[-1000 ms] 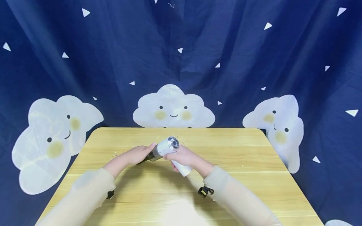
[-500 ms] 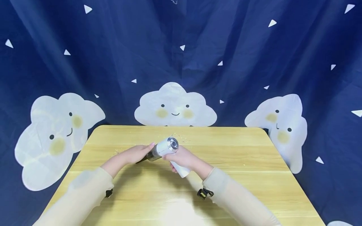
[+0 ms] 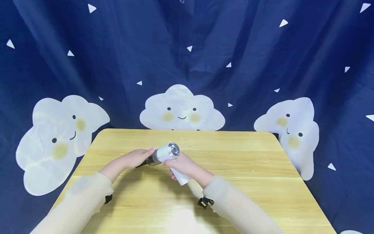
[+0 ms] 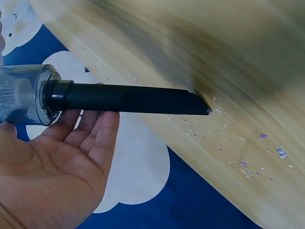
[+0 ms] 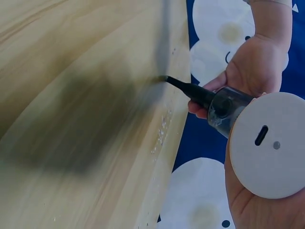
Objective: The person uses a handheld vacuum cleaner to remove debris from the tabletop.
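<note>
A small handheld vacuum [image 3: 166,152] with a white body, a clear dust cup [image 4: 24,95] and a long black nozzle [image 4: 128,98] is held low over the wooden table [image 3: 248,162]. My right hand [image 3: 182,164] grips its white handle [image 5: 269,145]. My left hand [image 3: 135,158] lies under the cup and nozzle, fingers [image 4: 102,133] stretched out straight beneath them. The nozzle tip [image 5: 164,78] points left and touches the tabletop. Small paper scraps [image 4: 248,164] lie scattered just past the tip.
More fine scraps [image 3: 187,143] dot the table toward its far edge. A dark blue curtain with white cloud faces [image 3: 181,112] hangs behind and around the table. Both forearms wear pale sleeves [image 3: 230,204].
Both hands and the vacuum have shifted slightly to the left across the table. The hold of each hand looks the same.
</note>
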Demonstrator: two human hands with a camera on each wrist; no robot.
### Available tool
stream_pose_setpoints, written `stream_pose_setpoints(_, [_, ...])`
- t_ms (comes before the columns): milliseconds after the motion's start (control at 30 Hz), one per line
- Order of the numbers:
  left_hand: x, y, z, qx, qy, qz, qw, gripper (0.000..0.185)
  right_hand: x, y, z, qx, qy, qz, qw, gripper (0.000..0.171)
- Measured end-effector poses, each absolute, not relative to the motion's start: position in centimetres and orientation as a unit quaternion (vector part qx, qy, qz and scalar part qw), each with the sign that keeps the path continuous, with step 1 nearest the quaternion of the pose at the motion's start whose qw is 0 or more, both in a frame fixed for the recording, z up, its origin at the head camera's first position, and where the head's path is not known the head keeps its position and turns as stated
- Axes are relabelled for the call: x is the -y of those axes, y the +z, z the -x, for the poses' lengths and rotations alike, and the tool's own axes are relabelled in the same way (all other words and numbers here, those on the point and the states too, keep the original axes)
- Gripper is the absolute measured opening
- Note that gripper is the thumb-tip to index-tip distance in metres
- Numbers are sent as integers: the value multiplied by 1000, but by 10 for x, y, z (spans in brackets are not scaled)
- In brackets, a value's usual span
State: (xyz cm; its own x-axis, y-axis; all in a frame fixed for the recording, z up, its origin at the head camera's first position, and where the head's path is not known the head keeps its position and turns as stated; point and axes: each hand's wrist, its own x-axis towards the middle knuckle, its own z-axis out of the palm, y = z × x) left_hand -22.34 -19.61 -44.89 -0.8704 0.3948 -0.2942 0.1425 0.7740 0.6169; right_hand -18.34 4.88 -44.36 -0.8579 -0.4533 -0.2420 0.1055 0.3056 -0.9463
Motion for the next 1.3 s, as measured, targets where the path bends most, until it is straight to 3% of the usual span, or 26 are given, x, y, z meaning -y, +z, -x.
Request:
stream_pose_setpoints(700, [215,-447,222,-923,299,-137,198,77,-25,-450,174,-761,-602,111,213,53])
stream_pose_setpoints(1300, [228,-447,234,-914,325,-136,202,70,-7,-454,181,-755,-617,87,204,46])
